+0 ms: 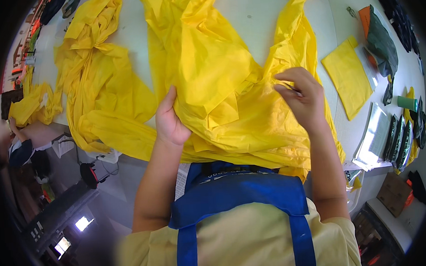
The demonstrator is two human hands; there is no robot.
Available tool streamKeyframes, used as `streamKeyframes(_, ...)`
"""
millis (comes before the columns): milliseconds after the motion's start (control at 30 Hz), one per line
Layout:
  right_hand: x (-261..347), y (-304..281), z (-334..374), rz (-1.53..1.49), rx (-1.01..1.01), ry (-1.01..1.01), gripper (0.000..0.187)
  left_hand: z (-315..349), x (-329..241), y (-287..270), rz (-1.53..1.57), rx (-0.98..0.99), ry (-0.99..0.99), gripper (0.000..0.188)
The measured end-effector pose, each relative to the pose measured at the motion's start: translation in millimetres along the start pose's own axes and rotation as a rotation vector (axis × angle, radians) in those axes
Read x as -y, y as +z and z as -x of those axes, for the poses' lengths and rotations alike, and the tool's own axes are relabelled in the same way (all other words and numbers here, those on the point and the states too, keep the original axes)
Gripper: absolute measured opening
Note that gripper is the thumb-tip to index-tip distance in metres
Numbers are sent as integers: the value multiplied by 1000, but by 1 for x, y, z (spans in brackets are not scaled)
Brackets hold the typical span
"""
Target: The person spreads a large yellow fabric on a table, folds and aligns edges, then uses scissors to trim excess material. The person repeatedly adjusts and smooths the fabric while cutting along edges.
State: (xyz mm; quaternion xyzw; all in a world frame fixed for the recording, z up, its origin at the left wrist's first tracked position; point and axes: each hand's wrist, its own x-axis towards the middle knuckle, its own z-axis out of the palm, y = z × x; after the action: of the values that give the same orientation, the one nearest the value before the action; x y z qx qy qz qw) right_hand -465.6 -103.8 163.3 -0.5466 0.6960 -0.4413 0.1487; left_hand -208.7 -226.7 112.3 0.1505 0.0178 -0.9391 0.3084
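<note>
A large yellow garment (220,80) of thin, slightly shiny fabric lies crumpled in front of me, hanging over the near edge of the table. My left hand (170,120) is at its left side, thumb pointing up along a fold. The fabric covers the other fingers of that hand, which holds the garment from that side. On the right, my right hand (304,98) is raised just over the yellow fabric, its fingers curled into a pinch. Whatever sits between those fingertips is too small to make out.
More bunched yellow fabric (101,85) spreads over the pale table (251,31) to the left. Right of me lie a folded yellow piece (347,77), a dark green bag (380,42), a green cylinder (406,103) and dark packets (398,141). Another person's hand (17,129) shows at far left.
</note>
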Motion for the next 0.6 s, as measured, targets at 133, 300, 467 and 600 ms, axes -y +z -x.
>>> streamKeyframes(133, -5, 27, -11, 255, 117, -75, 22, 0, 3, 6, 21, 36, -32, 45)
streamKeyframes(300, -8, 6, -3, -131, -193, -70, 24, 11, -12, 1, -131, -56, 92, 45)
streamKeyframes(467, -5, -10, 44, -581, -371, -25, 24, 10, -10, -3, -131, -23, 31, 44)
streamKeyframes(600, -6, -1, 53, -643, -429, -20, 23, 11, -9, 2, -181, -83, 35, 44)
